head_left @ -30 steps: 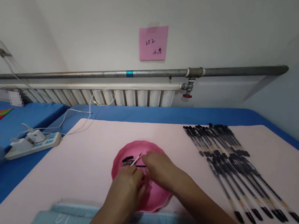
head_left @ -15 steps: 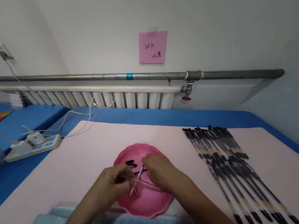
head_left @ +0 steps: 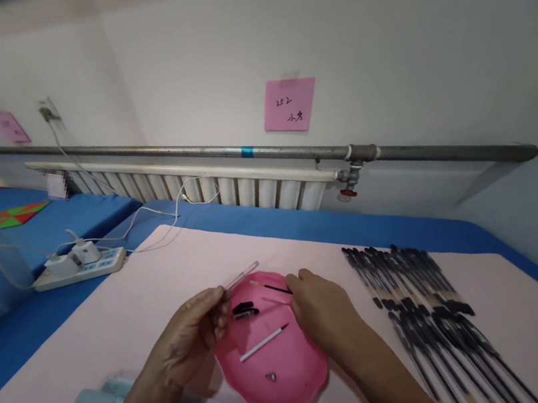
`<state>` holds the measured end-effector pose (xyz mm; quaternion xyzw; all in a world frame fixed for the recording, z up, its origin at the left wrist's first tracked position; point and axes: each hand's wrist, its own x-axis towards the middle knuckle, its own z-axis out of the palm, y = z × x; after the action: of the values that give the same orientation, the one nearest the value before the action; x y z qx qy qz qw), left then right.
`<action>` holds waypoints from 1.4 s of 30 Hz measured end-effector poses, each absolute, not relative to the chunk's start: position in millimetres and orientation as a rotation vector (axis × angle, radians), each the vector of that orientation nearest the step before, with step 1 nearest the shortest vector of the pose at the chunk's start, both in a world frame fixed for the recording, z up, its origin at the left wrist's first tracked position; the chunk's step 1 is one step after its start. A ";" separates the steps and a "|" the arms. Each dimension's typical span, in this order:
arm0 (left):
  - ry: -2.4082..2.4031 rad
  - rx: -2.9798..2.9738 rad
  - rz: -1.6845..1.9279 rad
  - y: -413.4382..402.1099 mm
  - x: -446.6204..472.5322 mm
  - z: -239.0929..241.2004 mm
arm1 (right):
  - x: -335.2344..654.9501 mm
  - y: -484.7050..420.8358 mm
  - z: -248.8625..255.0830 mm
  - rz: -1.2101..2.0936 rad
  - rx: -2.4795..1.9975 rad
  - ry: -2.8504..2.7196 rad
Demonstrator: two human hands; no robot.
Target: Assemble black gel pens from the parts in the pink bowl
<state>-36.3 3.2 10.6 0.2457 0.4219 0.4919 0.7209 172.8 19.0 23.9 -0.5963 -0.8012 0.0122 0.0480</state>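
Note:
My left hand (head_left: 197,325), at the left rim of the pink plate (head_left: 291,393), is closed on a clear pen barrel (head_left: 244,276) that points up and to the right. Over the plate's upper right edge, my right hand (head_left: 321,307) pinches a thin ink refill (head_left: 270,287) with dark ink, its pale end towards the barrel. The two are apart. On the plate lie black pen caps (head_left: 244,310), a white stick with a dark tip (head_left: 262,343) and a small metallic cone-like piece (head_left: 270,377).
Black-capped pens (head_left: 399,275) lie in two rows at the right on the pink sheet (head_left: 191,250). A white power strip (head_left: 82,268) with plugs and cables is at the left. A radiator (head_left: 240,190) and pipe (head_left: 180,150) run along the wall behind.
The barrel in my left hand has swung from lying across the plate to pointing up. My right hand now holds the dark refill; the white stick lies free on the plate. The view has shifted.

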 end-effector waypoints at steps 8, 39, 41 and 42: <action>0.833 0.615 1.015 -9.0 -12.2 9.1 | 149.3 8.8 38.8 0.912 -1.239 -1.741; 0.717 0.818 0.953 -8.9 -21.9 7.7 | 183.8 35.1 17.3 -0.141 -1.046 -1.781; 0.731 0.796 0.943 -9.7 -22.9 8.1 | 183.8 34.7 19.0 -0.183 -1.040 -1.743; 0.741 0.780 0.934 -10.1 -23.3 8.1 | 183.6 34.2 20.2 -0.199 -1.037 -1.724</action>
<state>-23.3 -10.1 8.1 0.3580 0.3401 0.4287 0.7566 183.6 34.2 20.2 -0.4346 -0.7227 -0.0832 0.5310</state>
